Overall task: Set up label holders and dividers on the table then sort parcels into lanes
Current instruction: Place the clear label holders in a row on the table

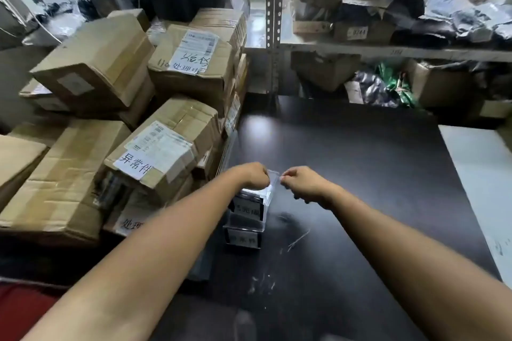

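Note:
On the black table (360,174) near its left edge stand clear acrylic label holders (245,225) in a row, each with a label of handwritten characters. My left hand (253,174) and my right hand (300,181) both pinch the top edge of the farthest clear holder (274,180), one at each side. Cardboard parcels (163,152) with white labels are piled to the left of the table.
More cardboard boxes (94,63) are stacked at the back left. A metal shelf (388,50) behind the table holds dark plastic mailers and boxes. A white surface (482,169) adjoins the table on the right. Thin scraps (297,239) lie on the table near the holders.

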### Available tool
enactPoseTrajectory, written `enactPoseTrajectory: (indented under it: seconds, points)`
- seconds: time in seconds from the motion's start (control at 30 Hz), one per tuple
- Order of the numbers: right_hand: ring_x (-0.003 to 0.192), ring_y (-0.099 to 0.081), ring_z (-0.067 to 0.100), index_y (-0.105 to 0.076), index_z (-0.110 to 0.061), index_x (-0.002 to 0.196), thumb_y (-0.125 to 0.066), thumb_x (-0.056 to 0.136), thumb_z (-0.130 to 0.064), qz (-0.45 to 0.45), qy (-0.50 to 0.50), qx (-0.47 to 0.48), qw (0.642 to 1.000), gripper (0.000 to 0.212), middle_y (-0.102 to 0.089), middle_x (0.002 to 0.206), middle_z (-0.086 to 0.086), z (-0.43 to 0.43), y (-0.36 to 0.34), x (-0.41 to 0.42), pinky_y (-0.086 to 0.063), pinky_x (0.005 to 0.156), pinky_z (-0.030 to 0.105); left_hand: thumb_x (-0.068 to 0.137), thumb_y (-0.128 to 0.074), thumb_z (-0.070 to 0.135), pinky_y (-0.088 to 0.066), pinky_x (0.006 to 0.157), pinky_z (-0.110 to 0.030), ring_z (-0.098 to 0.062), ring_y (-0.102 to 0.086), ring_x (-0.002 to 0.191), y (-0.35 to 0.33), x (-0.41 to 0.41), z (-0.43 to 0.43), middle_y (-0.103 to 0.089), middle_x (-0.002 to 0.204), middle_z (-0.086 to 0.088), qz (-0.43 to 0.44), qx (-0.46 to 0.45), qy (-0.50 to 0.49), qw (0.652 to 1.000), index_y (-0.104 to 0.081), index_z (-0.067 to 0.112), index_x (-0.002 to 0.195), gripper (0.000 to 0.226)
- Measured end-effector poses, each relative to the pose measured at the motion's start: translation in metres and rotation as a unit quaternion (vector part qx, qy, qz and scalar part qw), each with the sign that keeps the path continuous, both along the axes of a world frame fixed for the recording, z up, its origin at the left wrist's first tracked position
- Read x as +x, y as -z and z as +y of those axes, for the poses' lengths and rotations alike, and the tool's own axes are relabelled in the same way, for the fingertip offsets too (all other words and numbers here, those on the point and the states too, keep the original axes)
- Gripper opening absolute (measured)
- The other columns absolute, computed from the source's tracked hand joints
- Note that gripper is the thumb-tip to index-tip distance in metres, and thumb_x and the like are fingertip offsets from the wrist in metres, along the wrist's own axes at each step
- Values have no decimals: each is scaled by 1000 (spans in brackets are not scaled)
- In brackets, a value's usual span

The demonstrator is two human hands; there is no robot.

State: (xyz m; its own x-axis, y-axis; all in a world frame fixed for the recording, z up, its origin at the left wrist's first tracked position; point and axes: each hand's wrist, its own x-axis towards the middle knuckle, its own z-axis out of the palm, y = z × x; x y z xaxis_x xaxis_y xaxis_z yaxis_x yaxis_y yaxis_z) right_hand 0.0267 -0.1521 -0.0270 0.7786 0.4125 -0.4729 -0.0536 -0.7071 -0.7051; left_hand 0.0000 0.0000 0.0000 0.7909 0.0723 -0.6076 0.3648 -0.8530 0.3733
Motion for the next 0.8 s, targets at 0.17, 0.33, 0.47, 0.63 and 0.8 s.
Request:
enactPoseTrajectory:
  seconds: [0.17,0.33,0.47,0.63,0.8]
  points:
    - [68,-55,19,-64,-4,115,-48,100,-29,73,-20,-21,997,33,-59,98,8,13,19,-13,-39,56,27,93,-42,6,-50,89,-38,-38,-59,116,11,-13,0,-61,126,-25,24,34,-2,999,-63,-4,120,36]
    - [73,-56,22,-61,1,120,-46,98,-25,101,-21,-23,994,37,-56,97,8,20,27,-22,-41,58,28,95,-42,10,-46,90,-31,-31,-58,116,16,-16,3,-62,131,-14,-5,43,-29,999,-64,5,124,37]
    - [74,-47,24,-60,6,120,-48,97,-17,111,13,-3,994,35,-51,91,12,17,34,-23,-33,51,25,97,-38,3,-45,97,-29,-30,-56,124,7,-20,3,-60,136,-12,-7,-15,-72,997,-63,8,130,42]
    - [62,-44,19,-61,11,113,-50,97,-14,124,57,27,990,31,-54,86,10,13,39,-24,-32,48,23,94,-40,0,-47,99,-34,-30,-56,121,14,-29,7,-59,136,-13,11,16,-77,997,-62,8,131,44]
    - [68,-55,23,-66,-5,100,-51,98,-19,174,83,47,980,20,-65,84,5,11,39,-23,-41,55,27,97,-37,5,-50,92,-35,-34,-58,116,16,-28,11,-58,134,-16,11,10,-112,994,-61,3,130,40]
